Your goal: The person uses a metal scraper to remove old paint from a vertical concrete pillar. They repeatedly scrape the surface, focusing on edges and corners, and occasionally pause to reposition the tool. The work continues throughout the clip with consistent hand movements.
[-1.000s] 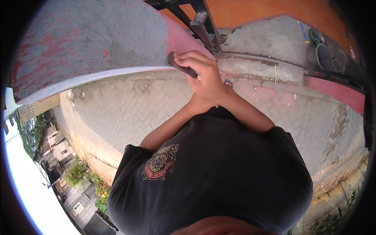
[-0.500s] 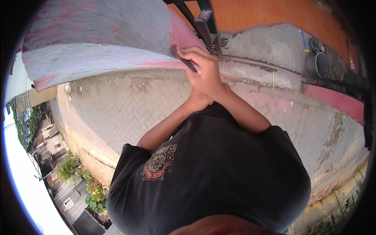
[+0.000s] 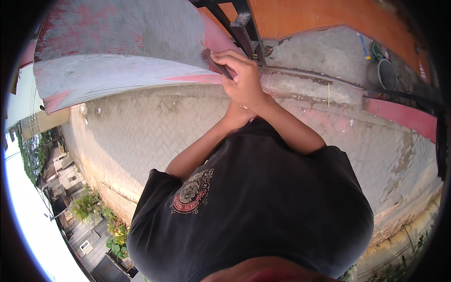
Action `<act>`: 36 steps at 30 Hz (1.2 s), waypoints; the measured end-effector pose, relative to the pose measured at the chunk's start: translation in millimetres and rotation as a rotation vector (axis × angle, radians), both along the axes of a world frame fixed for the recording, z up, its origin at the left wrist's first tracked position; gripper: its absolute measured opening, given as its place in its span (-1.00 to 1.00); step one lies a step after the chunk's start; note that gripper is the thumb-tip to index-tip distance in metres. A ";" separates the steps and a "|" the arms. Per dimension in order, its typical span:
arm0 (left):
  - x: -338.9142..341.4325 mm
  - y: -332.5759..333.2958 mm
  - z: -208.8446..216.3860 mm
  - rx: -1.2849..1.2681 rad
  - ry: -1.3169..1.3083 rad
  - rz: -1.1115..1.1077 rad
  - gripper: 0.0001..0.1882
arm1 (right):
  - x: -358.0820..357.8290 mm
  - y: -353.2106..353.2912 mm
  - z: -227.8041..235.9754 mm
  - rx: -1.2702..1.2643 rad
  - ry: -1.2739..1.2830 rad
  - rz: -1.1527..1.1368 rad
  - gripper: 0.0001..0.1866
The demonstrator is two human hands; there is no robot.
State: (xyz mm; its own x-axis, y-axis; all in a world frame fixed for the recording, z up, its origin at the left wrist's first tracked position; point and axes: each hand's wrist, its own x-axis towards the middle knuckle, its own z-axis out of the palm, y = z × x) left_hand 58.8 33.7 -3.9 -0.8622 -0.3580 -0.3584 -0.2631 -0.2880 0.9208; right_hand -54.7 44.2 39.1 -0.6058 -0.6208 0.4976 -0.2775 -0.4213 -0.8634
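My right hand (image 3: 244, 77) is closed around a dark, thin flat piece (image 3: 217, 64), like a scraper or sanding pad. The piece lies against the pink strip at the right end of a painted wall (image 3: 155, 49). Grey patches and streaks of red paint cover much of that wall. My left hand (image 3: 237, 116) is tucked under my right wrist, close to my chest, where the two forearms cross. Its fingers are mostly hidden, so I cannot make out whether it holds anything.
A black metal gate frame (image 3: 244, 30) stands just beyond my right hand. Farther right are a grey bucket (image 3: 387, 75), a green container (image 3: 377, 50) and an orange wall (image 3: 305, 16). Paving blocks (image 3: 155, 117) cover the ground below. A low red panel (image 3: 399, 115) runs along the right.
My right hand and the dark flat piece have shifted slightly up and left along the wall's pink strip. The left hand stays under the right wrist. The view has tilted a little.
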 end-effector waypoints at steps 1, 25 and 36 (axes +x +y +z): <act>2.5 2.6 -0.4 0.022 -0.072 -0.025 -0.76 | 0.1 0.5 -0.8 0.019 0.010 0.010 -0.56; -19.2 -22.9 3.9 -0.079 0.133 0.066 -0.76 | -24.3 -29.2 9.1 -0.063 -0.022 -0.047 -0.53; -50.8 -42.5 -4.6 -0.074 0.260 0.229 -0.53 | -58.6 -65.8 7.3 0.091 0.078 -0.095 -0.55</act>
State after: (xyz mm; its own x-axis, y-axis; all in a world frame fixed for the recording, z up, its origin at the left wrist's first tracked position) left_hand 8.0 -8.8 -8.4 -0.8154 -0.5696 -0.1035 0.0461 -0.2420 0.9692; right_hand -113.2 -21.6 46.4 -0.6254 -0.6076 0.4895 -0.3800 -0.3107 -0.8712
